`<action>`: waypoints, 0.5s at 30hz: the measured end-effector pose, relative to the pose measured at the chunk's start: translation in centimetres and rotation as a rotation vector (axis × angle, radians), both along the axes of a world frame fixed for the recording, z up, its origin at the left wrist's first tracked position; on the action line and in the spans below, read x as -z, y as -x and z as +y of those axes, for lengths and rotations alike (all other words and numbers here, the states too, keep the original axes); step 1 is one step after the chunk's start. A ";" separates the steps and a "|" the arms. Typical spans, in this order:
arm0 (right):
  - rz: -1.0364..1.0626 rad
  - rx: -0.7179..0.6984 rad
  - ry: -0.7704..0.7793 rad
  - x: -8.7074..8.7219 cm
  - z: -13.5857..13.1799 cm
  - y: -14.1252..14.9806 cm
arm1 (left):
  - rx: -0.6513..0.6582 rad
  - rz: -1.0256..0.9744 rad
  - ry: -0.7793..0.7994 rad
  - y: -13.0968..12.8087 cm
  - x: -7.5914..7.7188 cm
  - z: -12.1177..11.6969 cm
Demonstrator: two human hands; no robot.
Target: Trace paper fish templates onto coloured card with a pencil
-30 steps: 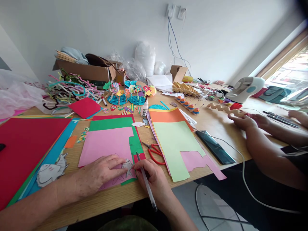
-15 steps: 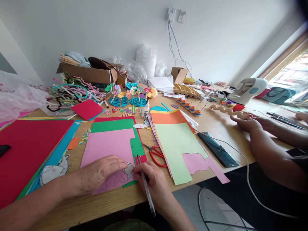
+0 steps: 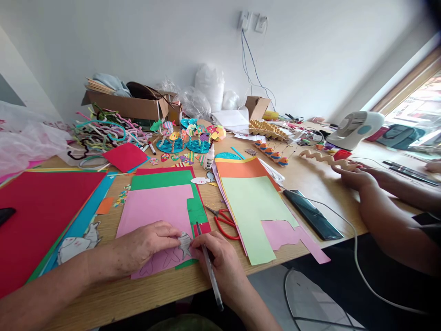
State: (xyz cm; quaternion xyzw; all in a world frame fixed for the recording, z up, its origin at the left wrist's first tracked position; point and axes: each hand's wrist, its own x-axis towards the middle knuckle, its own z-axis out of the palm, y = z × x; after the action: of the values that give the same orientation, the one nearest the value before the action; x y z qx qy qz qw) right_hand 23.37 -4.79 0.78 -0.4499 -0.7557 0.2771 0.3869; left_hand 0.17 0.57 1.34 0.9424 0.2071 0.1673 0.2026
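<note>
My left hand (image 3: pixel 143 250) lies flat on a pink sheet of paper (image 3: pixel 158 202), fingers stretched out together. Its fingertips press the left edge of a small grey paper fish cutout (image 3: pixel 185 242) against the sheet; the thumb is hidden. Closed round a clear-barrelled pen (image 3: pixel 211 275), my right hand (image 3: pixel 222 259) rests just right of the fish. The pen's upper end slants toward me, and I cannot make out its writing tip. Drawn outlines (image 3: pixel 170 258) show on the pink sheet below my left fingers. Under it lies green paper (image 3: pixel 161 179).
Red-handled scissors (image 3: pixel 225 223) lie to the right, beside stacked pale green paper (image 3: pixel 248 197). A glue bottle (image 3: pixel 209 158) stands behind. A black phone-like slab (image 3: pixel 312 214) and a cable are farther right. Another person's hands (image 3: pixel 358 177) hold a wavy beige strip (image 3: pixel 327 159).
My left fingers have shifted very slightly at the fish cutout. My right hand and the pen stay almost in place.
</note>
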 end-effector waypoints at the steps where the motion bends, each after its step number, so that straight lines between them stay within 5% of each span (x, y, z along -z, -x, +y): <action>1: 0.000 0.001 0.005 0.0 0.0 0.0 | 0.003 0.014 0.007 0.0 -0.1 0.0; 15: 0.024 0.014 0.024 0.3 0.1 -0.2 | 0.023 0.103 -0.074 -0.3 -1.2 -0.3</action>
State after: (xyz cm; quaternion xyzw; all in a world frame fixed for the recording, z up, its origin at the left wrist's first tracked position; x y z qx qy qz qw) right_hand 23.58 -4.66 0.48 -0.4564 -0.7445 0.2889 0.3925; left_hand 0.51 0.24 2.51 0.9588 0.2004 0.1238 0.1586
